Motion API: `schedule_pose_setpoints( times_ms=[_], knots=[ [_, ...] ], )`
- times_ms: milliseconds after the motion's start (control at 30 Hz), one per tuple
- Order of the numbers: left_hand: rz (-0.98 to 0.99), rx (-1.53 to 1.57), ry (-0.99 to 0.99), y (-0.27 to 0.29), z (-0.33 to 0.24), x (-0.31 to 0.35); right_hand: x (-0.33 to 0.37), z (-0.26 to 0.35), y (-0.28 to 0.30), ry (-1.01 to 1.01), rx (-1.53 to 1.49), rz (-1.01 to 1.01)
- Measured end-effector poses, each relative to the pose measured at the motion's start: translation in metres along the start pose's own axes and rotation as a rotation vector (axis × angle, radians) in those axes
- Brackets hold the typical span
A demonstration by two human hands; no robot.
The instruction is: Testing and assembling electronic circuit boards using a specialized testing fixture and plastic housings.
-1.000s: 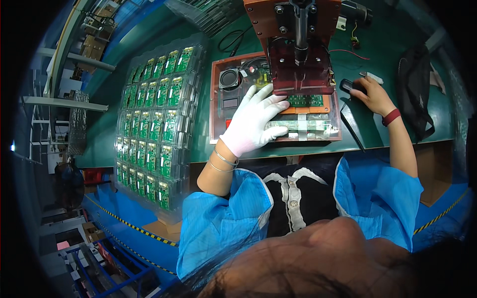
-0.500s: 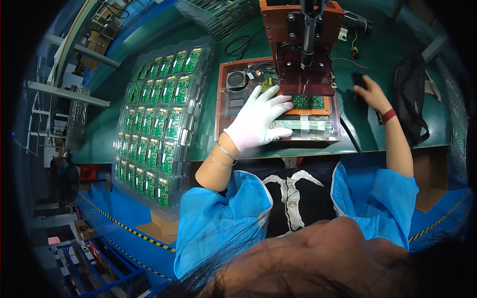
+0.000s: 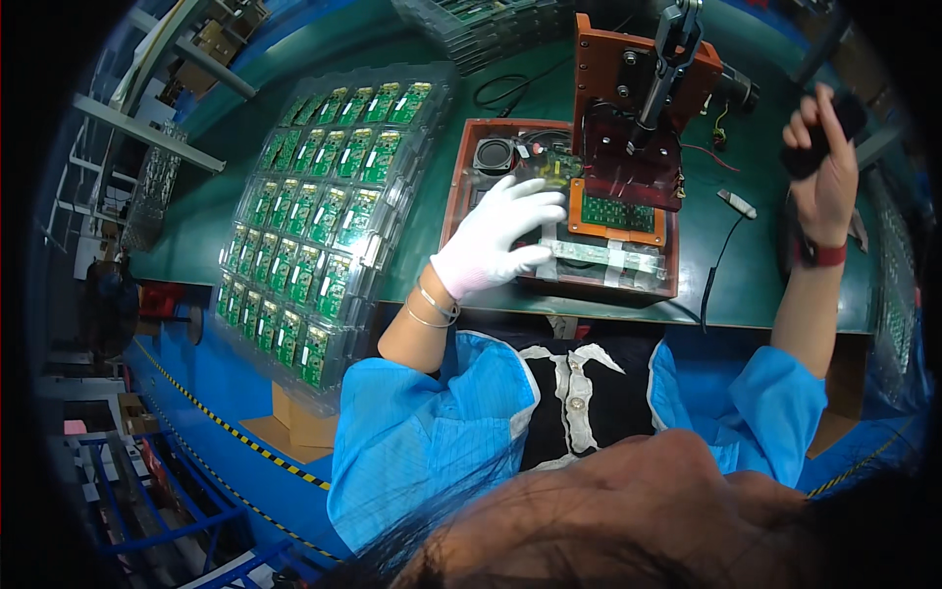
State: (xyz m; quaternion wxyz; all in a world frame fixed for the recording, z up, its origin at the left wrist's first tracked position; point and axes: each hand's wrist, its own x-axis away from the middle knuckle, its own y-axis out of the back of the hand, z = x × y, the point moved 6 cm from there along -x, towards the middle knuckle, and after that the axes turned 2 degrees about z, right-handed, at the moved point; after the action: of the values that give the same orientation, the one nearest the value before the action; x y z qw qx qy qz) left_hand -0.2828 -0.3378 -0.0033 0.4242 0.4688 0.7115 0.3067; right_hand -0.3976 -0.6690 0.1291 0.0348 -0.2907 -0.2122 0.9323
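My left hand (image 3: 502,236), in a white glove, is over the left part of an orange-framed test fixture (image 3: 453,196) with its fingers spread; nothing is in its grasp. Beside its fingertips an orange holder (image 3: 643,236) carries a green circuit board (image 3: 616,214). Above that board hangs a press (image 3: 628,69) with a dark red plate and a metal clamp lever. My bare right hand (image 3: 826,187) is raised at the right, gripping a flat black object (image 3: 803,162) whose kind I cannot make out.
A clear tray (image 3: 397,236) with rows of green boards stands at the left. More stacked trays (image 3: 491,27) lie at the back. A white connector (image 3: 738,203) on a black cable rests right of the fixture. The green table's front edge (image 3: 746,322) runs before me.
My right hand has moved right and up with the black object, uncovering the white connector. My left hand has eased leftward off the circuit board's edge. The view has shifted slightly.
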Motion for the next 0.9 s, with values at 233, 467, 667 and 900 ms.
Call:
schedule_pose_setpoints(
  times_ms=[233,467,667,900],
  knots=[
    [-0.167,0.137,0.119,0.020,-0.001,0.028,-0.128,-0.050,-0.008,-0.160,0.500,0.322],
    [-0.253,0.089,0.149,0.031,0.016,0.061,-0.076,0.010,-0.079,0.078,1.054,-0.087],
    [-0.444,0.117,0.427,0.032,0.038,0.081,0.008,-0.031,-0.141,0.560,1.224,0.427],
    [-0.434,0.236,0.656,0.010,0.058,0.082,0.043,-0.056,-0.120,0.329,1.236,0.176]
  ],
)
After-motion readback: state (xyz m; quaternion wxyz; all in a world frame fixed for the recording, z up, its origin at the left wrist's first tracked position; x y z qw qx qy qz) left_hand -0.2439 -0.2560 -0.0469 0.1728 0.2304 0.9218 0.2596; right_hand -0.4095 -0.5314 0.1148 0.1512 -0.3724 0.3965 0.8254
